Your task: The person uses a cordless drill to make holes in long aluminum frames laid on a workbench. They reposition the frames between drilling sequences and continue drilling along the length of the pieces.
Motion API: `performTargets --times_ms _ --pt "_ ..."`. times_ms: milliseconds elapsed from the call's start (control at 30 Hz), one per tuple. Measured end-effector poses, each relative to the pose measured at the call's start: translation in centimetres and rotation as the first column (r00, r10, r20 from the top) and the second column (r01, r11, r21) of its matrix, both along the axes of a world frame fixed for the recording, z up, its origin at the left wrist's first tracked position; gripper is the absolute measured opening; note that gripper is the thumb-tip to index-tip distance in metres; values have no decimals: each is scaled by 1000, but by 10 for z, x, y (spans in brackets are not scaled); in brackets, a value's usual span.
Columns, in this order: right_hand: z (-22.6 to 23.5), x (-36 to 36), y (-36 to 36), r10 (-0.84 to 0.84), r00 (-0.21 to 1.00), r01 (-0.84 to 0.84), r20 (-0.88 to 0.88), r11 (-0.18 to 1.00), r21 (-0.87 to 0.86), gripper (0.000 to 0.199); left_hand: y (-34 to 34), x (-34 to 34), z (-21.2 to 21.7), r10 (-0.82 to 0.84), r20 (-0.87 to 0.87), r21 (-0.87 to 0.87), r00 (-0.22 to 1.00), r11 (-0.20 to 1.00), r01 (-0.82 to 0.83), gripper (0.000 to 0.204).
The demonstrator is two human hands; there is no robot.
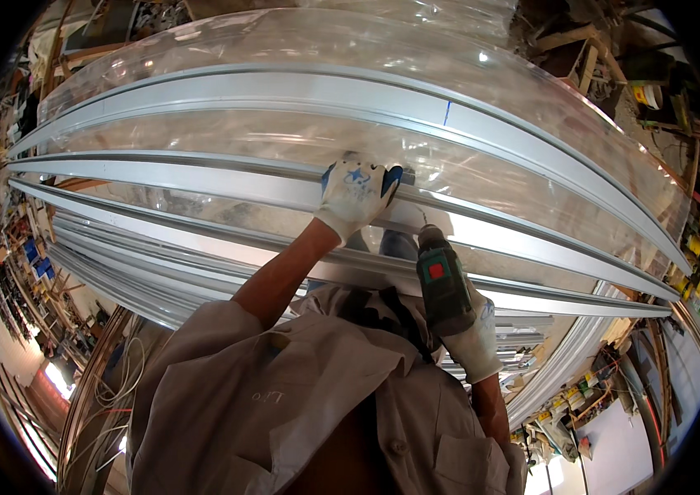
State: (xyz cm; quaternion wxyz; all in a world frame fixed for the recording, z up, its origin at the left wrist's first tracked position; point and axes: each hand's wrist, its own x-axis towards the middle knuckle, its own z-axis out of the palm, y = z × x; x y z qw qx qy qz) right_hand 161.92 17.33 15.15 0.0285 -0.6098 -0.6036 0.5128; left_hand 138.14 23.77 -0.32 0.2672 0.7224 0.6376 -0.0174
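While the left hand point(358, 194) presses a silver rail point(201, 177), the right hand point(474, 330) grips a drill point(441, 280).

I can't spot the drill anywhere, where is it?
In the head view, the dark drill sits just right of centre, gripped in the gloved right hand, its tip pointing up at the silver metal rail beside the left hand.

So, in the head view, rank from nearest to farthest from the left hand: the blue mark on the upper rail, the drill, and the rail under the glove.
From the left hand:
1. Aluminium rail, directly under the glove.
2. Drill, lower right, in the right hand.
3. Blue mark, upper right, on the next rail up; close to the drill's distance.
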Motion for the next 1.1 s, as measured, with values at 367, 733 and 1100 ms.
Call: performTargets --times_ms 367,733,1100 --pt "19 -14 26 1 999 2 41 997 -81 49 1 4 -2 -6 28 -62 1000 998 8 38" --pt "15 3 57 3 979 62 202 948 -312 42 18 37 -14 -3 102 -18 995 1000 5 28" --pt "20 6 80 -9 969 110 248 911 -396 42 27 48 -13 -3 130 -96 991 995 16 26"
